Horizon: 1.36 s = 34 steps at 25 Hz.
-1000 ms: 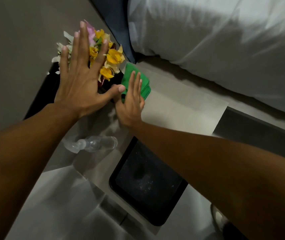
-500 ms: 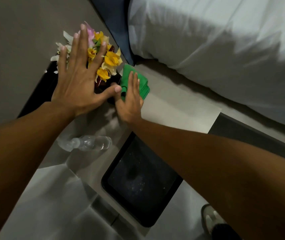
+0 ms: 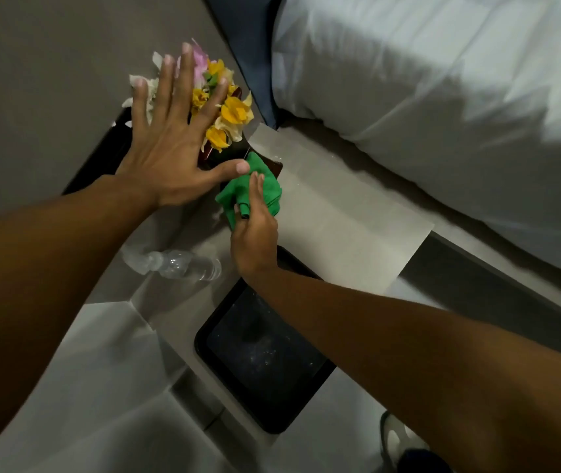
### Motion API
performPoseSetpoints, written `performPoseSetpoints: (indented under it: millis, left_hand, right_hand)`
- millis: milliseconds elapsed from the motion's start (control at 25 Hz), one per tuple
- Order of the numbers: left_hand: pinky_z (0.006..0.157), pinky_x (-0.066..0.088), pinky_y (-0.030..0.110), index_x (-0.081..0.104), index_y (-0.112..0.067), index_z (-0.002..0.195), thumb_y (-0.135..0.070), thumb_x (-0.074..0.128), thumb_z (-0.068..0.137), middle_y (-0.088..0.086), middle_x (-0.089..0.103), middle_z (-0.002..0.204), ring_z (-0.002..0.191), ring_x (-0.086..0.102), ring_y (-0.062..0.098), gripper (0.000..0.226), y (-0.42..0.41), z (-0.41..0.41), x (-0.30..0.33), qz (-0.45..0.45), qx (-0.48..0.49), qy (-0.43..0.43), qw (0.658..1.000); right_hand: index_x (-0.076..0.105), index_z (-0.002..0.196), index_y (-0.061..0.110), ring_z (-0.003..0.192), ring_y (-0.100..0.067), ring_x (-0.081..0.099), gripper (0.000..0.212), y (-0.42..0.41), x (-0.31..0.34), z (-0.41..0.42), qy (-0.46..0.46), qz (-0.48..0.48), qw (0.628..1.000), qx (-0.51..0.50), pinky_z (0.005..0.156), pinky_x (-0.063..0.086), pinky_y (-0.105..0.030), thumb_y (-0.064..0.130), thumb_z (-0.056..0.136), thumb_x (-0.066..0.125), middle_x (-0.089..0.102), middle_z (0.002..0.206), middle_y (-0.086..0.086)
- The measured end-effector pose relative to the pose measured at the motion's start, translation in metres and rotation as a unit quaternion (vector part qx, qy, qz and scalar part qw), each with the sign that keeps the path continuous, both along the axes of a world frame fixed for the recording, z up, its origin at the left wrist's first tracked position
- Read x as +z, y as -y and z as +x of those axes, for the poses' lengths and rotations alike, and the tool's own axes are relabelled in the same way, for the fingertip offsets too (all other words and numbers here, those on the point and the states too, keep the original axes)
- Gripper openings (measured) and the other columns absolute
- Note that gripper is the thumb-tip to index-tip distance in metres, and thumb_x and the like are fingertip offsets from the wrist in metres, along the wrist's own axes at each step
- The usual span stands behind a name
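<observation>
Head view, bedside corner, largest item first.

1. White duvet (image 3: pixel 442 97): soft, creased fabric, fills the upper right and hangs over the edge of the bed.
2. Grey wall (image 3: pixel 50 63): plain and matt, upper left.
3. Bedside top (image 3: pixel 340 227): pale grey, smooth, flat, square-cornered; it bears every smaller item listed below.
4. Black tray (image 3: pixel 265 363): rectangular with rounded corners and a raised rim, its floor speckled; lies on the near part of the top, partly under the right forearm.
5. Left hand (image 3: pixel 170 148): palm down, fingers straight and spread wide, thumb stretched out toward the cloth; it holds nothing. It hovers over the flowers; contact cannot be told.
6. Flowers (image 3: pixel 234 110): bunch of yellow, white and pink blooms in a dark container at the far corner, by the wall.
7. Right hand (image 3: pixel 255 240): fingers laid along the cloth, thumb tucked against a rolled fold, so the hand grips it.
8. Green cloth (image 3: pixel 265 189): soft, bunched, on the top just in front of the flowers.
9. Clear bottle (image 3: pixel 176 264): plastic, on its side, left of the tray.
</observation>
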<state>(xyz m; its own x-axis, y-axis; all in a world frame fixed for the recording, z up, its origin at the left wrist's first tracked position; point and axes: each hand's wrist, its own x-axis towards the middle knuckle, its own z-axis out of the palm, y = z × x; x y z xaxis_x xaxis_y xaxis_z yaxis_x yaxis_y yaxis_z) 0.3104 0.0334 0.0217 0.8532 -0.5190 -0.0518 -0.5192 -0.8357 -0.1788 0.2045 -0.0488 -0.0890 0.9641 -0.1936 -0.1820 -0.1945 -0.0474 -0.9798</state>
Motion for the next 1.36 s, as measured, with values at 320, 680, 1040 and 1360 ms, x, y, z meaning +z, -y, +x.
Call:
performPoseSetpoints:
  millis: [320,680,1040,1360]
  left_hand:
    - [0.112,-0.006,0.067,-0.008,-0.025,0.156,-0.087,0.019,0.08,0.023,-0.007,0.163,0.149,-0.008,0.042,0.102,-0.005,-0.037,0.007,-0.028,0.12,0.059,0.991]
    - [0.112,-0.005,0.068,-0.008,-0.025,0.156,-0.089,0.016,0.079,0.021,-0.009,0.164,0.149,-0.01,0.041,0.103,-0.003,-0.04,0.005,-0.015,0.112,0.061,0.992]
    - [0.115,-0.002,0.065,0.0,-0.023,0.157,-0.086,0.018,0.081,0.024,-0.003,0.163,0.149,-0.005,0.045,0.101,-0.011,-0.056,0.012,-0.027,0.126,0.074,0.989]
    - [0.116,0.008,0.063,0.02,-0.02,0.156,-0.085,0.013,0.081,0.027,0.02,0.16,0.148,0.016,0.045,0.099,0.012,-0.12,0.016,-0.049,0.156,0.125,0.979]
  right_hand:
    - [0.033,0.152,0.01,0.121,-0.008,0.051,0.053,0.048,0.009,-0.011,-0.012,0.048,0.997,0.051,0.087,0.035,0.006,0.01,0.102,0.049,0.052,0.145,-0.018]
    - [0.005,0.158,0.017,0.154,-0.025,0.009,0.095,0.007,-0.003,0.032,-0.045,-0.123,0.991,0.027,0.119,0.021,-0.052,0.027,0.088,0.07,0.007,0.168,-0.006]
    - [0.032,0.153,0.013,0.128,-0.03,0.055,0.074,0.036,-0.005,0.019,-0.005,-0.105,0.994,-0.001,0.111,0.042,-0.037,-0.005,0.086,0.058,0.056,0.141,-0.017]
    - [0.036,0.149,0.004,0.139,-0.032,0.047,0.085,0.085,0.009,-0.095,0.244,-0.269,0.847,0.389,0.101,0.048,-0.044,-0.011,0.073,0.068,0.038,0.157,-0.015]
